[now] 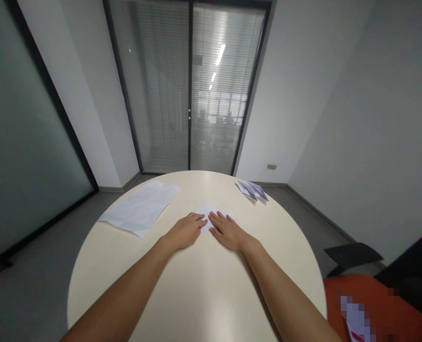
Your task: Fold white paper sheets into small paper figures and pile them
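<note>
Partly, the outspread right hand (228, 232) hides white paper (205, 208); I cannot tell if the left hand (187, 231) grips.

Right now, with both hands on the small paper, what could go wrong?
The small paper might shift or crease unevenly, since the left hand and right hand both rest on it and cover part of it. The large sheet reaches the table's left edge, so a brush from the left arm could push it off. The folded papers lie near the far right edge and could be knocked down.
</note>
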Available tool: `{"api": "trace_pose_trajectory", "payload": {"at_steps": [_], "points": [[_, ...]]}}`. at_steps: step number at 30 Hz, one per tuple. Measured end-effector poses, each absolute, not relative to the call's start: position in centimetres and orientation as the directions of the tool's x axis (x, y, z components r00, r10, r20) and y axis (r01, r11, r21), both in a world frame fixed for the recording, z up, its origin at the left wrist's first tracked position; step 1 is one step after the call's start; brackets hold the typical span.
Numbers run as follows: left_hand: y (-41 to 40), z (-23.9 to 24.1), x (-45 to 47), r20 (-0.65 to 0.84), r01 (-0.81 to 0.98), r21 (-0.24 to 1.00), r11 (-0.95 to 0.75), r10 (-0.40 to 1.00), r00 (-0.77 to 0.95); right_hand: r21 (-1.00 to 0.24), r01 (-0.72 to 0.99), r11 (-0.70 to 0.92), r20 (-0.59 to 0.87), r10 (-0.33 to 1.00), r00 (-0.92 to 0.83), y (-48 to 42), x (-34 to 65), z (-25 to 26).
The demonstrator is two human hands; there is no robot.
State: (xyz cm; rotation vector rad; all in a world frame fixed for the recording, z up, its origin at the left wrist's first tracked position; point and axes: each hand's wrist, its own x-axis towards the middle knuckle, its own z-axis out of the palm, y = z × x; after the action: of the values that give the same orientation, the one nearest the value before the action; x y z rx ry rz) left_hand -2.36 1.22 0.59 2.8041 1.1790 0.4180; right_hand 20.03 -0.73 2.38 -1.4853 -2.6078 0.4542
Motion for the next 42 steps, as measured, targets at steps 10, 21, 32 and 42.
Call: {"api": "trace_pose_trajectory", "payload": {"at_steps": [10, 21, 32, 42], "points": [[1.2, 0.5, -2.5, 0.229, 0.692, 0.172, -0.701, 0.712, 0.664, -0.254, 0.897, 0.361, -0.074, 0.918, -0.390, 0.1, 21.0, 1.4], [1.0, 0.9, -2.3, 0.226, 0.693, 0.189, -0.696, 0.718, 0.658, -0.308, 0.825, 0.474, -0.064, 0.855, -0.515, -0.7, 19.9, 2.4], [0.7, 0.8, -2.1, 0.175, 0.752, 0.185, -0.632, 0.775, 0.608, -0.225, 0.936, 0.270, -0.101, 0.949, -0.298, -0.2, 20.7, 1.8], [0.3, 1.6, -1.8, 0.139, 0.819, 0.143, -0.556, 0.831, 0.539, -0.225, 0.911, 0.344, -0.054, 0.930, -0.365, -0.4, 20.7, 2.3]]}}
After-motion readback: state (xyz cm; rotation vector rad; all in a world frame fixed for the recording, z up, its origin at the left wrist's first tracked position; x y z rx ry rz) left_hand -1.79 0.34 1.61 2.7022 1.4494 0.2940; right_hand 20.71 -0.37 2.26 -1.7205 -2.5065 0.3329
